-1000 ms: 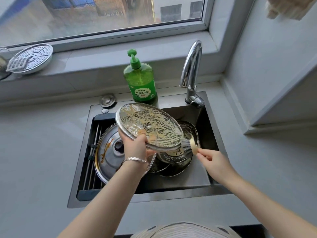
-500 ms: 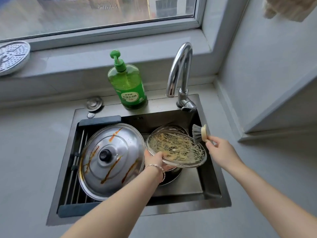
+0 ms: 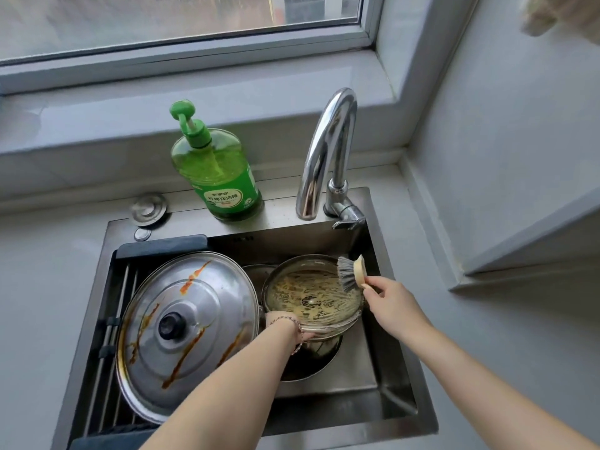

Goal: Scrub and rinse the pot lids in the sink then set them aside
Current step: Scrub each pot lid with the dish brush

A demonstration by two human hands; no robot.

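Both busy: left hand (image 3: 285, 323) grips the soapy lid (image 3: 311, 297) by its near rim, right hand (image 3: 389, 303) pinches the brush (image 3: 349, 274) at its far edge.

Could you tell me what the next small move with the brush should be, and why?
Probably sweep the brush across the small lid: bristles sit at its far right rim, the left hand grips the near edge, and yellowish streaks cover it.

Green pump soap bottle (image 3: 220, 177) upright at upper centre, chrome faucet (image 3: 328, 151) just right of it, apart. Round metal stopper (image 3: 148, 209) left of the bottle; window (image 3: 181, 24) across top, pale cloth (image 3: 558, 14) at upper right corner, grey counter (image 3: 487, 336) on both sides
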